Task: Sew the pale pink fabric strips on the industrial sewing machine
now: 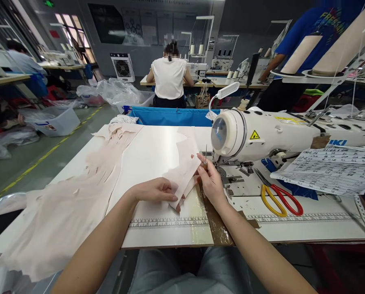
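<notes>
Both my hands hold a small piece of pale pink fabric [184, 173] over the table, left of the sewing machine [240, 132]. My left hand [158, 191] pinches its lower end between thumb and fingers. Higher up, my right hand [211, 181] grips the fabric's right edge and also keeps an awl [205, 164] in its fingers, the thin metal spike pointing upward. Beyond my hands, part of the fabric lies on the white tabletop [158, 153]. The needle area of the machine is just to the right of my right hand.
Scissors [280, 200] with red and yellow handles lie on the machine bed's right. A handwritten sheet [332, 169] leans by the machine. Pink fabric pieces [66, 208] spread along the left. A printed ruler [170, 223] runs along the front edge. A person [169, 77] sits ahead; another stands right.
</notes>
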The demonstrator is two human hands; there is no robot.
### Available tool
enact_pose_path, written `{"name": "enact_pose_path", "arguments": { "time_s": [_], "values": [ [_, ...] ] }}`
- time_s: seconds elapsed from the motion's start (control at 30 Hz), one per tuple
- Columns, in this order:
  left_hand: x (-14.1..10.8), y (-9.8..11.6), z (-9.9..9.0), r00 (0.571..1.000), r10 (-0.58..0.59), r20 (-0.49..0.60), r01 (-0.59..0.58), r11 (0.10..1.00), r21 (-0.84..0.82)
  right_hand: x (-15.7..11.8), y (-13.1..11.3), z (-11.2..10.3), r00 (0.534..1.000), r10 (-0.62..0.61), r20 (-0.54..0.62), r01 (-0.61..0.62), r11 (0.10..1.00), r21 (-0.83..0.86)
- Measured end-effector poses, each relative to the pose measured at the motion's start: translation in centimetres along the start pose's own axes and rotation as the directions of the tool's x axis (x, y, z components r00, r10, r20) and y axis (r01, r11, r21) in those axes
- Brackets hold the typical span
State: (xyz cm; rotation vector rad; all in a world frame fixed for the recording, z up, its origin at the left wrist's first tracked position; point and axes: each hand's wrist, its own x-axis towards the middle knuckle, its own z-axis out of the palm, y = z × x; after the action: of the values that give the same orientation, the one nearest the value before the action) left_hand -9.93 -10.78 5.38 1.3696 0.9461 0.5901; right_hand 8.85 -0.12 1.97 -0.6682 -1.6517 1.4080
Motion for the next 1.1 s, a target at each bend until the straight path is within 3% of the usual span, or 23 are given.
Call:
{"name": "enact_pose_path", "arguments": {
  "time_s": [0.27, 0.63, 0.8, 0.87, 0.93, 0.97, 1.03, 1.07, 1.1],
  "values": [
    [-0.1, 0.0, 0.0, 1.0, 0.001, 0.0, -0.001, 1.0, 0.007, 0.1, 0.3, -0.1, 0.999, 0.04, -0.002, -0.04, 0.999, -0.016],
    [0.0, -0.2, -0.1, 0.989, -0.042, -0.141, 0.061, 0.989, 0.132, 0.1, 0.5, 0.0, 1.0, 0.024, -0.021, -0.023, 0.999, 0.04],
    [0.1, 0.0, 0.0, 0.99, -0.056, -0.133, 0.073, 0.989, 0.131, 0.3, -0.3, 0.0, 0.997, 0.079, 0.002, -0.079, 0.986, 0.144],
    [0.4, -0.2, 0.0, 0.981, -0.061, -0.184, 0.089, 0.985, 0.149, 0.6, -0.5, -0.2, 0.993, 0.116, 0.038, -0.122, 0.969, 0.213],
    [0.9, -0.7, 0.1, 0.918, -0.004, -0.396, 0.101, 0.969, 0.226, 0.8, -0.6, -0.5, 0.986, 0.149, 0.077, -0.164, 0.949, 0.268],
    [1.2, -1.1, 0.1, 0.841, 0.053, -0.539, 0.126, 0.949, 0.289, 0.9, -0.6, -0.6, 0.983, 0.159, 0.093, -0.18, 0.941, 0.285],
    [1.6, -1.9, 0.0, 0.619, 0.203, -0.759, 0.217, 0.884, 0.413, 0.9, -0.8, -0.8, 0.979, 0.166, 0.121, -0.195, 0.933, 0.303],
    [1.8, -2.3, -0.1, 0.522, 0.272, -0.808, 0.257, 0.853, 0.454, 0.9, -0.9, -0.8, 0.977, 0.161, 0.137, -0.196, 0.932, 0.304],
    [1.8, -2.6, -0.1, 0.454, 0.328, -0.829, 0.275, 0.833, 0.48, 0.7, -0.9, -0.8, 0.976, 0.151, 0.157, -0.193, 0.935, 0.299]
  ]
}}
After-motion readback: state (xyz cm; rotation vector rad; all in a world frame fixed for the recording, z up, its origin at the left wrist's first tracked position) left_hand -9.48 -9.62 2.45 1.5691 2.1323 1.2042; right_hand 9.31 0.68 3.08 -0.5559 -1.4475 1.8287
